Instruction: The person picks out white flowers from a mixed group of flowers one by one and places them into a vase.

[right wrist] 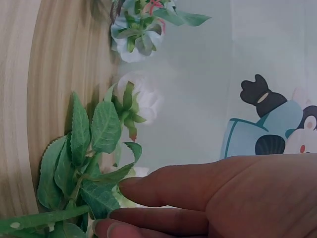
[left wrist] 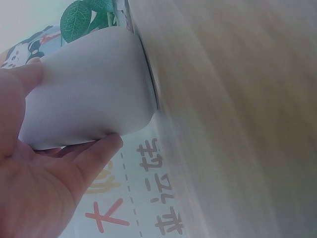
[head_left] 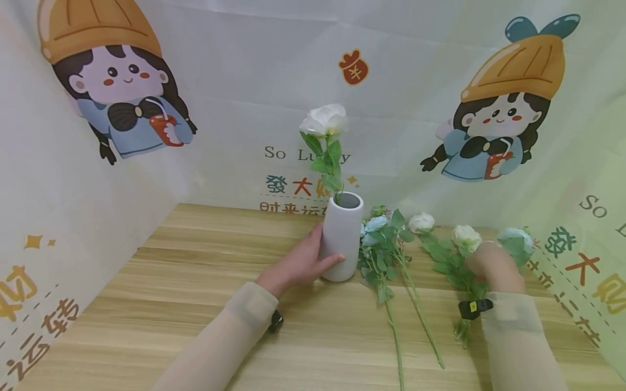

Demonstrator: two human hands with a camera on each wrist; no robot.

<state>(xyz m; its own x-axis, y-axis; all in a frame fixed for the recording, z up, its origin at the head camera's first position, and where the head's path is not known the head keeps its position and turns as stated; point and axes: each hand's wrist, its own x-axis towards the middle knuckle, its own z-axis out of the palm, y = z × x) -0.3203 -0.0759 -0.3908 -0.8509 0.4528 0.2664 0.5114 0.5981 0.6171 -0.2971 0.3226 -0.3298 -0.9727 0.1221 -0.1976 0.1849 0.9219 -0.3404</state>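
Note:
A white vase (head_left: 342, 239) stands upright on the table, a single white flower (head_left: 325, 120) with green leaves rising from its mouth. My left hand (head_left: 305, 255) grips the vase low on its side, with the thumb across the front; the left wrist view shows thumb and fingers on either side of the vase (left wrist: 94, 89). Over at the right, my right hand (head_left: 496, 266) reaches in among the flowers beside a white flower (head_left: 466, 239). In the right wrist view its fingers (right wrist: 163, 220) and thumb are extended, tips right at the green leaves (right wrist: 104, 129).
Blue flowers (head_left: 375, 225) with long green stems (head_left: 415, 296) lie just right of the vase. Another white flower (head_left: 421, 222) lies behind them, and a blue flower (head_left: 515, 241) lies beyond my right hand. A printed cloth (head_left: 235, 103) hangs behind the wooden table (head_left: 186, 282).

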